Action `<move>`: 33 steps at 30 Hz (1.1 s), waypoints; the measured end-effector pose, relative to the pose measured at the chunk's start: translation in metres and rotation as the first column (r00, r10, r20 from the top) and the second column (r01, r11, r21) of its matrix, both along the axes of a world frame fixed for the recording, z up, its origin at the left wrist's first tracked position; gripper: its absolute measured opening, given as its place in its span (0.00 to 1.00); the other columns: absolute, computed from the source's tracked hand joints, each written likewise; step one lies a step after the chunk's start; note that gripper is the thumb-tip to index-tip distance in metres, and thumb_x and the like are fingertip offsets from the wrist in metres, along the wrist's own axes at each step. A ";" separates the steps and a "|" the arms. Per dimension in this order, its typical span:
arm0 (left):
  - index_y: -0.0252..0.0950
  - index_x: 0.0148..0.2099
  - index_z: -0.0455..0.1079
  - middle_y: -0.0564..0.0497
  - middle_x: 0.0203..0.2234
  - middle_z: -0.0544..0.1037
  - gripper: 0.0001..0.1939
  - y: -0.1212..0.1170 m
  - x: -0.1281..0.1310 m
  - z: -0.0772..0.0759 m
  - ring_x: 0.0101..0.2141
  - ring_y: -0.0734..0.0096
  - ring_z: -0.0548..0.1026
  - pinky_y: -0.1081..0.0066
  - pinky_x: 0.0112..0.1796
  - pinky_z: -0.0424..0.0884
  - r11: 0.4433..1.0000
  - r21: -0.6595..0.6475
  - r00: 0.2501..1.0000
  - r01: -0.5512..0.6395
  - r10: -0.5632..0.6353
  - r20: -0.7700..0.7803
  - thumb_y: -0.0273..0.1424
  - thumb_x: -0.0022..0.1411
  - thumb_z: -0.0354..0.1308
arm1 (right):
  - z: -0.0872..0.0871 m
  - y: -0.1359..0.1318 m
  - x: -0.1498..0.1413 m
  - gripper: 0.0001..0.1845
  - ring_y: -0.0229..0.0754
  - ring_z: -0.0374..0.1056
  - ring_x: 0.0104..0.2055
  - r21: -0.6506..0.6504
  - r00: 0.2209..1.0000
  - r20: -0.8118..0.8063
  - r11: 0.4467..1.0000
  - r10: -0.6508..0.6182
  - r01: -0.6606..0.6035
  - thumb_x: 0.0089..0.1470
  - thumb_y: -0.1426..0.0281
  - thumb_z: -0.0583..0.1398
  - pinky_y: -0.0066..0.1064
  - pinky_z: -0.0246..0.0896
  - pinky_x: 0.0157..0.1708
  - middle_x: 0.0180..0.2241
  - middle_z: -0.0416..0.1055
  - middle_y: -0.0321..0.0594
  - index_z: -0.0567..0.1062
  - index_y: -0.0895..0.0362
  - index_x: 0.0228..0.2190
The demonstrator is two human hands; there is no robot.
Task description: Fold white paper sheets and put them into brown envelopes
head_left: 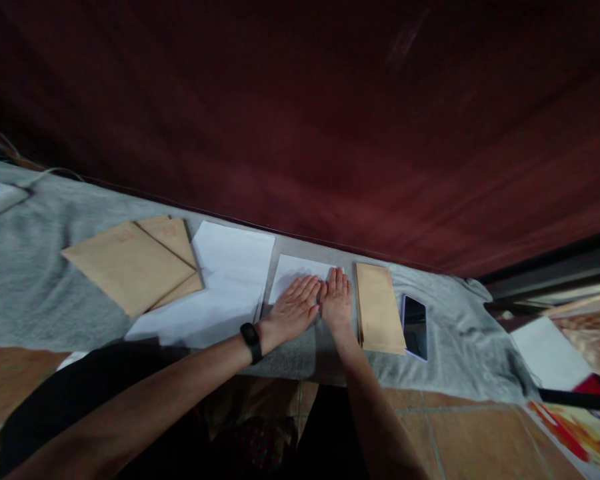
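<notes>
My left hand (294, 308) lies flat, fingers stretched out, on a folded white sheet of paper (293, 270) on a grey cloth (25, 280). A black band (251, 341) is on that wrist. My right hand (337, 298) lies flat beside it, fingers together and straight, on the right part of the same paper. The two hands touch at the thumbs. Neither hand holds anything.
Left of the paper lies a stack of white sheets (225, 280), and further left two brown envelopes (135, 263). Right of my hands are a stack of narrow brown envelopes (379, 307) and a dark phone (415, 327). A dark red curtain (330, 120) hangs behind.
</notes>
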State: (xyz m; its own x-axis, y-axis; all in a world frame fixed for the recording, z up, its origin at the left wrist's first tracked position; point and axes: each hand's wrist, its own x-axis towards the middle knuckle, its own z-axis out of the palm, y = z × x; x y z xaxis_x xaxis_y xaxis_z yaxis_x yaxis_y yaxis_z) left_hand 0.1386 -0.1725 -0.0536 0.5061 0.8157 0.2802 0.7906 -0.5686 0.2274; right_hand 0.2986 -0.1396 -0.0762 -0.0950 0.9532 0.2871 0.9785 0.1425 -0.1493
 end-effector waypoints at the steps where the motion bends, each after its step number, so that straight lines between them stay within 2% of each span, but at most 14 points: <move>1: 0.27 0.70 0.53 0.38 0.69 0.58 0.29 0.006 0.009 0.000 0.70 0.60 0.50 0.55 0.68 0.46 1.000 -0.013 1.000 -0.010 0.010 -0.005 0.34 0.72 0.40 | 0.000 0.000 0.001 0.30 0.56 0.45 0.72 -0.014 1.000 0.008 1.000 0.008 -0.008 0.68 0.70 0.46 0.54 0.46 0.66 0.69 0.48 0.62 0.55 0.70 0.67; 4: 0.27 0.70 0.54 0.39 0.69 0.58 0.29 0.023 0.023 -0.007 0.70 0.61 0.51 0.56 0.69 0.44 0.996 -0.064 0.998 -0.063 0.061 -0.022 0.33 0.72 0.39 | 0.000 -0.001 0.003 0.31 0.56 0.43 0.73 -0.045 0.999 0.014 0.999 0.029 -0.029 0.67 0.72 0.46 0.54 0.46 0.67 0.70 0.46 0.61 0.55 0.70 0.67; 9: 0.29 0.72 0.50 0.40 0.70 0.56 0.31 0.034 0.007 -0.018 0.70 0.60 0.49 0.52 0.69 0.43 0.993 -0.060 0.994 -0.103 0.101 -0.036 0.36 0.72 0.38 | -0.003 0.000 0.000 0.30 0.57 0.49 0.71 0.025 0.999 -0.015 0.999 0.029 -0.028 0.69 0.68 0.44 0.57 0.48 0.64 0.68 0.52 0.64 0.58 0.70 0.66; 15: 0.29 0.72 0.51 0.37 0.70 0.55 0.32 0.043 -0.011 -0.016 0.70 0.56 0.50 0.52 0.68 0.45 0.982 -0.058 0.983 -0.181 0.179 -0.034 0.40 0.72 0.41 | -0.007 0.002 -0.002 0.31 0.58 0.54 0.68 0.111 0.999 -0.048 0.994 -0.004 0.010 0.70 0.64 0.43 0.55 0.50 0.63 0.66 0.56 0.63 0.58 0.69 0.66; 20: 0.28 0.71 0.53 0.37 0.70 0.56 0.32 0.045 -0.012 -0.016 0.70 0.56 0.52 0.54 0.68 0.44 0.977 -0.041 0.978 -0.208 0.206 -0.040 0.41 0.72 0.42 | -0.008 0.002 0.000 0.31 0.58 0.54 0.68 0.100 0.999 -0.033 0.995 0.001 0.003 0.70 0.64 0.43 0.54 0.48 0.64 0.66 0.56 0.63 0.59 0.71 0.65; 25: 0.28 0.70 0.55 0.36 0.69 0.56 0.32 0.044 -0.011 -0.015 0.69 0.56 0.52 0.54 0.68 0.45 0.979 -0.032 0.979 -0.203 0.201 -0.045 0.41 0.71 0.43 | -0.003 0.005 -0.003 0.29 0.59 0.54 0.68 0.064 0.997 -0.075 0.997 -0.027 0.032 0.69 0.66 0.45 0.59 0.44 0.65 0.65 0.58 0.65 0.62 0.70 0.64; 27: 0.28 0.70 0.56 0.37 0.69 0.57 0.32 0.043 -0.010 -0.014 0.69 0.56 0.53 0.53 0.68 0.45 0.979 -0.028 0.979 -0.202 0.200 -0.047 0.42 0.72 0.42 | 0.001 0.008 -0.010 0.28 0.57 0.53 0.69 0.047 0.992 -0.128 0.999 -0.014 0.020 0.69 0.67 0.45 0.58 0.43 0.66 0.65 0.59 0.61 0.62 0.68 0.64; 30: 0.27 0.70 0.56 0.36 0.69 0.57 0.31 0.043 -0.009 -0.013 0.69 0.54 0.53 0.53 0.68 0.44 0.981 -0.025 0.979 -0.192 0.189 -0.072 0.39 0.72 0.41 | 0.006 0.012 -0.024 0.28 0.48 0.51 0.70 -0.012 0.975 -0.211 0.997 0.066 -0.070 0.70 0.66 0.42 0.50 0.45 0.67 0.67 0.58 0.52 0.62 0.62 0.65; 33: 0.24 0.70 0.55 0.34 0.69 0.57 0.30 0.043 -0.008 -0.012 0.69 0.53 0.52 0.52 0.68 0.43 0.982 -0.028 0.976 -0.189 0.185 -0.114 0.35 0.72 0.41 | 0.007 0.014 -0.035 0.28 0.44 0.51 0.70 -0.060 0.968 -0.209 0.986 0.143 -0.158 0.71 0.66 0.41 0.45 0.42 0.68 0.67 0.58 0.48 0.64 0.59 0.64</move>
State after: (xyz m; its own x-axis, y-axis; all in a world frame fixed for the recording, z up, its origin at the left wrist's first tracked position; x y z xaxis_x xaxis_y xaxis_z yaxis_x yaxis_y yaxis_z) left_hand 0.1304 -0.1299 -0.0652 0.3699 0.9078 0.1977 0.9034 -0.4011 0.1515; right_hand 0.2640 -0.1258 -0.0692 -0.1859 0.9520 0.2432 0.8947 0.2664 -0.3586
